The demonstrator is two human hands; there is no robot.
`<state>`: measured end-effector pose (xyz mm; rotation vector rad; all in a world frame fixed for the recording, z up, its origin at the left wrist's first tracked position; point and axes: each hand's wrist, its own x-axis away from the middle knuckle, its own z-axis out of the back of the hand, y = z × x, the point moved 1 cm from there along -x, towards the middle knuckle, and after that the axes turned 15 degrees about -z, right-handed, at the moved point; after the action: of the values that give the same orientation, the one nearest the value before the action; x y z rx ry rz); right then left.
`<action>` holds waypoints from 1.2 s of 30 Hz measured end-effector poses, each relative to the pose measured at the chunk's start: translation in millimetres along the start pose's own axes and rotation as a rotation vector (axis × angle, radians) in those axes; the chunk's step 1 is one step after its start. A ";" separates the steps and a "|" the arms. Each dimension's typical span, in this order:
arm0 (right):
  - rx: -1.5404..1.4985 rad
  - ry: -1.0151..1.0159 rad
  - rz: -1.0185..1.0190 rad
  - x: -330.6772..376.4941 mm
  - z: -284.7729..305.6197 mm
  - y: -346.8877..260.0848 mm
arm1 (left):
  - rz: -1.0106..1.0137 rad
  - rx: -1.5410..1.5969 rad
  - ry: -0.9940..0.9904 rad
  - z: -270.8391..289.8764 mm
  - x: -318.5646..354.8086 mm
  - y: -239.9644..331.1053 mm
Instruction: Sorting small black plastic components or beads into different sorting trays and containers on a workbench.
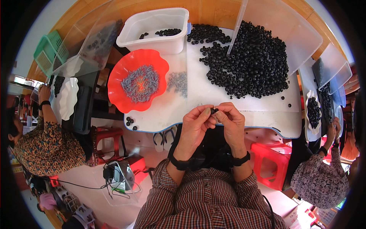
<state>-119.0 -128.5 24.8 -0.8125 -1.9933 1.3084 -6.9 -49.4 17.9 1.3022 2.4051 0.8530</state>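
Over the table's front edge, my left hand and my right hand meet with closed fingers. Between their fingertips is a small black round part, mostly covered by the thumbs, and both hands pinch it. Beyond my right hand lies a large heap of black round hollow parts on the white table. To the left, a red wavy-rimmed bowl holds many tiny grey pieces, too small to name. More of these grey pieces lie loose beside it.
Behind the bowl stands a white tub with some black parts. A clear plastic bin tilts over the heap. Co-workers sit at left and right. Red stools flank me; a cabled clear box is on the floor.
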 end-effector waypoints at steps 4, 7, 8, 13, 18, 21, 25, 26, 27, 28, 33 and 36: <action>-0.020 -0.005 0.004 0.4 -0.6 1.2 | -0.017 -0.009 0.009 -1.9 0.1 -0.6; -0.041 0.000 0.005 0.8 0.5 2.1 | -0.028 -0.036 0.020 -4.2 0.8 -2.2; -0.051 0.001 0.008 1.0 1.1 2.2 | -0.037 -0.050 0.022 -5.0 1.0 -3.0; 0.163 0.069 0.107 5.0 -4.3 -6.3 | -0.067 -0.094 0.034 -6.8 1.9 -1.2; 0.384 0.094 0.203 6.3 -1.6 -7.6 | -0.076 -0.135 0.045 -5.3 2.3 -0.8; 0.369 0.088 0.210 7.6 -2.4 -6.9 | -0.072 -0.126 0.037 -5.0 3.0 -0.3; 0.130 0.071 0.096 9.3 -2.1 -3.5 | -0.009 0.001 0.022 -5.4 3.4 -1.4; 0.103 0.067 0.083 9.6 -2.1 -3.7 | 0.007 0.012 0.031 -5.7 3.5 -1.6; 0.103 0.067 0.082 10.2 -1.8 -3.3 | 0.007 0.012 0.032 -5.4 4.1 -2.0; 0.091 0.059 0.082 10.8 -1.5 -2.8 | 0.003 0.017 0.027 -5.0 4.8 -2.4; 0.076 0.051 0.099 12.1 -2.4 -1.9 | -0.009 0.006 0.026 -6.5 6.8 -2.7; 0.071 0.053 0.096 15.0 -2.2 -0.5 | -0.026 -0.021 0.027 -6.5 10.2 -4.1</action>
<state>-126.8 -116.0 28.3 -0.9097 -1.8762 1.3890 -18.5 -45.0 20.8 1.2570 2.4216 0.8911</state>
